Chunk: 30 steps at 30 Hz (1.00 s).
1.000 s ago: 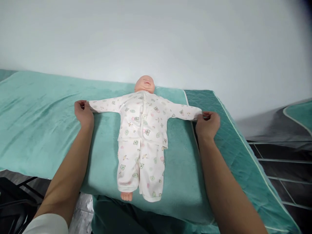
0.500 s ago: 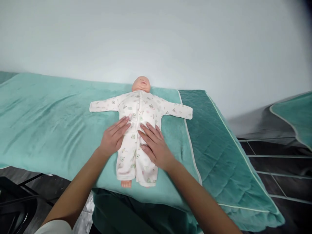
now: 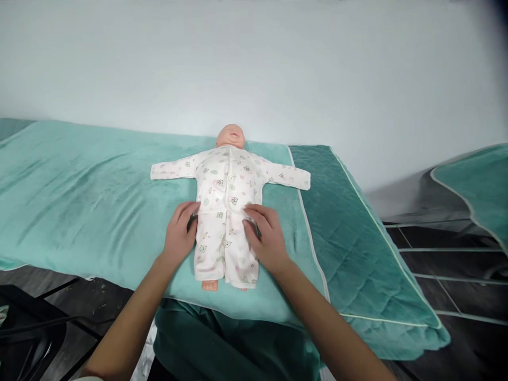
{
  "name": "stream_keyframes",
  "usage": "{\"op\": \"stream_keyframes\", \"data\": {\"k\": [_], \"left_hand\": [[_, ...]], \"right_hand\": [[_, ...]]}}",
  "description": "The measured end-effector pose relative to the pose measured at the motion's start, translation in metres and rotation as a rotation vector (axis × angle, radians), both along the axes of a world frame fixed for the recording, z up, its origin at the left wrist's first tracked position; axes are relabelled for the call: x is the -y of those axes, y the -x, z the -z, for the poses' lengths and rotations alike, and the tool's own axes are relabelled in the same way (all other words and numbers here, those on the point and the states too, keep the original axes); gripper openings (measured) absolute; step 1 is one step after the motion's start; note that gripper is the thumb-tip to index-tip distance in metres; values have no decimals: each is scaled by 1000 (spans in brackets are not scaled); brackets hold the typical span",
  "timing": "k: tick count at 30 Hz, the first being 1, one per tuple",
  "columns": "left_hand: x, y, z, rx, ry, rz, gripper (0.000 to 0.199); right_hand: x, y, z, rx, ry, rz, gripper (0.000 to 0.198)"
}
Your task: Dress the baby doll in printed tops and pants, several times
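A baby doll point(image 3: 230, 136) lies on its back, head toward the wall and arms spread. It wears a white printed baby romper point(image 3: 230, 182) with buttons down the front; one bare foot point(image 3: 210, 286) shows below a leg. My left hand point(image 3: 180, 233) rests at the romper's left edge by the hip, fingers bent, with a gap between fingers and thumb. On the other hip, my right hand point(image 3: 268, 235) touches the cloth with fingertips and thumb, which are also apart. Neither hand is seen holding a fold of fabric.
A light green plush blanket point(image 3: 99, 201) lies under the doll, over a darker quilted cover point(image 3: 357, 254) at the right. A pale wall point(image 3: 254, 63) stands behind the bed. Bare metal slats point(image 3: 452, 278) show at far right, and a black chair point(image 3: 32, 333) at lower left.
My hands have moved apart, from lying flat on the romper's front to its two sides at the hips. Their fingers are now more bent. The view has shifted slightly.
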<state>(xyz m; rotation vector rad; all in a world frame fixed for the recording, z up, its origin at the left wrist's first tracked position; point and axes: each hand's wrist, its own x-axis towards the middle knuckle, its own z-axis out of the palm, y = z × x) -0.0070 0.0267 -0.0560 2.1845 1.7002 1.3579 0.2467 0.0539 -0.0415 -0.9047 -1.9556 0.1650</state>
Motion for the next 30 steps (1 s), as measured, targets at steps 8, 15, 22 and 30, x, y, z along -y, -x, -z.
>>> {"op": "stream_keyframes", "data": {"k": [8, 15, 22, 30], "left_hand": [[-3, -4, -2, -169, -265, -96, 24], [54, -4, -5, -268, -302, 339, 43], [127, -19, 19, -199, -109, 308, 46], [128, -29, -1, 110, 194, 211, 28]], "right_hand": [[-3, 4, 0, 49, -139, -11, 35], [69, -28, 8, -3, 214, -174, 37], [120, -31, 26, 11, 293, -171, 34], [125, -23, -5, -117, 350, -236, 30]]}}
